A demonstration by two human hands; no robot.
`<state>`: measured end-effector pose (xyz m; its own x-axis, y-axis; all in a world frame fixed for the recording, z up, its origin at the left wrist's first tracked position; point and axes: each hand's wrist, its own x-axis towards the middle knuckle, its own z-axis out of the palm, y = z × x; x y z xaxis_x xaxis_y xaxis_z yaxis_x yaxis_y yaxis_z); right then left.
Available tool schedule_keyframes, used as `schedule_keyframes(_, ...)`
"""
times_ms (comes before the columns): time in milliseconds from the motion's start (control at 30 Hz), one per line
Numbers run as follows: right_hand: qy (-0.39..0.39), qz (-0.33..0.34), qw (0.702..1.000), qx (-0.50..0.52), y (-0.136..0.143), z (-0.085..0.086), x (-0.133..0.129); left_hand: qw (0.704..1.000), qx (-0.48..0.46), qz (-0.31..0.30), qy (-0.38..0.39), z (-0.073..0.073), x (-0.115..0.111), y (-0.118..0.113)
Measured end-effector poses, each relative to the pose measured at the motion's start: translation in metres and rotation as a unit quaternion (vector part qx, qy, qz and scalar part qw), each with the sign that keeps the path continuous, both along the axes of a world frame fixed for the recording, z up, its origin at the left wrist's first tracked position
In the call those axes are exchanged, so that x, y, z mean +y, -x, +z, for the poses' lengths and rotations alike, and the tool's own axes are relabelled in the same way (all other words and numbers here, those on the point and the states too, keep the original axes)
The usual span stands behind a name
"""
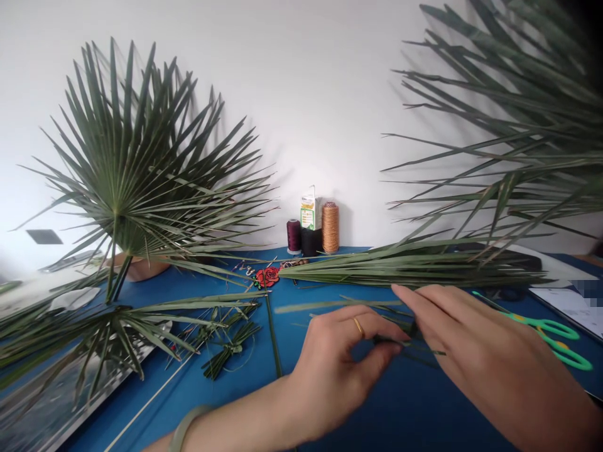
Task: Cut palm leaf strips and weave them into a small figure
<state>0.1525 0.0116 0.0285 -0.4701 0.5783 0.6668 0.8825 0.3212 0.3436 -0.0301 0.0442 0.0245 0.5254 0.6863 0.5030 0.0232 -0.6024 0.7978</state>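
Observation:
Thin green palm leaf strips (431, 351) run between my two hands, low over the blue table (367, 414). My left hand (339, 358), with a ring on it, pinches them between thumb and fingertips. Opposite it, my right hand (490, 351) closes on the same strips with its fingers laid long; its thumb is mostly hidden. A pale flat leaf strip (330, 306) stretches leftward behind my hands. Just beyond lies a long sheaf of palm leaves (367, 270). What the fingertips cover cannot be made out.
Fan palm leaves (117, 207) rise at left, more (527, 144) at right. Green-handled scissors (556, 329) lie beside my right hand. Thread cones (330, 227) and a small box (309, 211) stand by the wall, behind a red rose patch (267, 277). A tied leaf bundle (228, 351) lies left.

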Motion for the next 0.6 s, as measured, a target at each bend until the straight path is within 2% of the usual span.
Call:
schedule_keyframes(67,-0.02,-0.032,0.998,-0.057,-0.002,-0.001,-0.001,0.999,-0.016,0.026,0.022,0.0,0.001,-0.001)
schedule_keyframes(167,-0.028,-0.05,0.998,-0.04,-0.003,-0.003,-0.003,0.993,-0.04,0.065,0.089,-0.001,0.002,-0.003)
schedule_keyframes(267,-0.024,-0.009,0.999,0.045,-0.003,-0.007,-0.005,0.982,-0.065,0.072,0.164,-0.001,0.001,-0.005)
schedule_keyframes(400,-0.032,0.049,0.991,0.124,-0.002,-0.013,-0.006,0.96,-0.098,0.052,0.256,0.0,0.002,-0.009)
schedule_keyframes(600,-0.067,0.096,0.986,0.122,-0.003,-0.013,-0.003,0.919,-0.135,0.005,0.37,0.003,0.007,-0.008)
